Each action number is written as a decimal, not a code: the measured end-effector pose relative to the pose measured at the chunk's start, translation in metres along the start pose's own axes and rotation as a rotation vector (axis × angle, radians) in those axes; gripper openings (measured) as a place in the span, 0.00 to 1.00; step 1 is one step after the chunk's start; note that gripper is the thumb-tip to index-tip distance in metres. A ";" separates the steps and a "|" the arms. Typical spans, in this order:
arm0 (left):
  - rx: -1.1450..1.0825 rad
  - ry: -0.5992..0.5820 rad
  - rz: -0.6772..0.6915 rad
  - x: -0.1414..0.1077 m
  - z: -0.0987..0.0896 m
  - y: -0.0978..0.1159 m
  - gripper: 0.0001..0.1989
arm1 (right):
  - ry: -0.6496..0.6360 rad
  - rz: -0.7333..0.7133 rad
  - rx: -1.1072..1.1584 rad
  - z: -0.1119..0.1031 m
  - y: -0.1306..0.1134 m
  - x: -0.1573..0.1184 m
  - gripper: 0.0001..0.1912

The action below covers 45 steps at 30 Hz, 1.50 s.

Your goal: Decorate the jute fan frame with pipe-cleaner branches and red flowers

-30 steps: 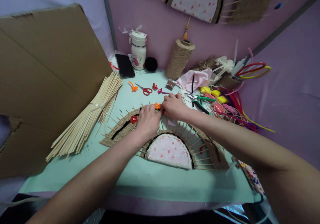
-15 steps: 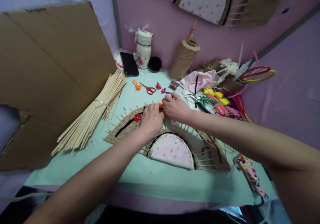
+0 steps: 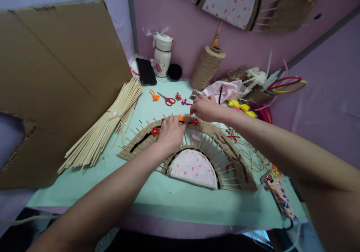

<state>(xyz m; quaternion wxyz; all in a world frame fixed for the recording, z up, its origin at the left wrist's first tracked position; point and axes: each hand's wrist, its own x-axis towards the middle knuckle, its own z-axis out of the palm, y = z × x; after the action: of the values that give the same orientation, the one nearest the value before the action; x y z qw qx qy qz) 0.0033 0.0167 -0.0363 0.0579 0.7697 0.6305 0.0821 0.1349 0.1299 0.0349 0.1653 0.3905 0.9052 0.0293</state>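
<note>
A half-round fan of sticks and woven twine (image 3: 219, 132) lies on the table, with a white dotted half-circle (image 3: 194, 167) at its base. My left hand (image 3: 171, 133) rests on the woven arch, fingers spread a little and flat, between a red flower (image 3: 155, 131) and an orange flower (image 3: 181, 117). Another red flower (image 3: 194, 121) sits on the arch further right. My right hand (image 3: 206, 107) hovers above and behind that flower, its fingers bent downward; whether they hold anything is hidden. Near its fingertips lies a magenta flower (image 3: 184, 102).
Red scissors (image 3: 169, 101), an orange flower (image 3: 154, 95) and a twine spool (image 3: 207, 67) lie or stand behind the fan. At left are a stick bundle (image 3: 104, 126) and cardboard (image 3: 62, 75). A glue gun (image 3: 281, 197) lies at right.
My right hand has moved up and right, off the arch, uncovering the orange flower and the red flower there. My left hand has stayed nearly in place.
</note>
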 end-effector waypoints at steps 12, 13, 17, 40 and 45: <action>0.011 0.018 0.008 -0.002 -0.008 0.003 0.19 | 0.055 -0.086 0.142 0.021 -0.006 -0.007 0.12; 0.027 0.036 0.013 -0.006 -0.011 0.005 0.19 | 0.067 -0.082 0.145 0.021 -0.008 -0.007 0.11; 0.068 -0.016 0.037 -0.021 -0.022 0.021 0.17 | 0.099 -0.102 0.162 0.023 -0.009 -0.008 0.10; 0.046 -0.208 -0.277 -0.009 -0.016 0.025 0.29 | 0.073 -0.052 0.136 0.036 -0.017 -0.005 0.11; 0.046 -0.202 -0.291 -0.009 -0.015 0.026 0.30 | 0.082 -0.052 0.156 0.038 -0.016 -0.006 0.12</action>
<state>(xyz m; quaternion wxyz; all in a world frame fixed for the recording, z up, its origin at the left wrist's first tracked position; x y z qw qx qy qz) 0.0236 0.0026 -0.0168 0.1146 0.6758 0.7278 -0.0194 0.1396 0.1119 -0.0021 0.0980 0.3772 0.9204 -0.0295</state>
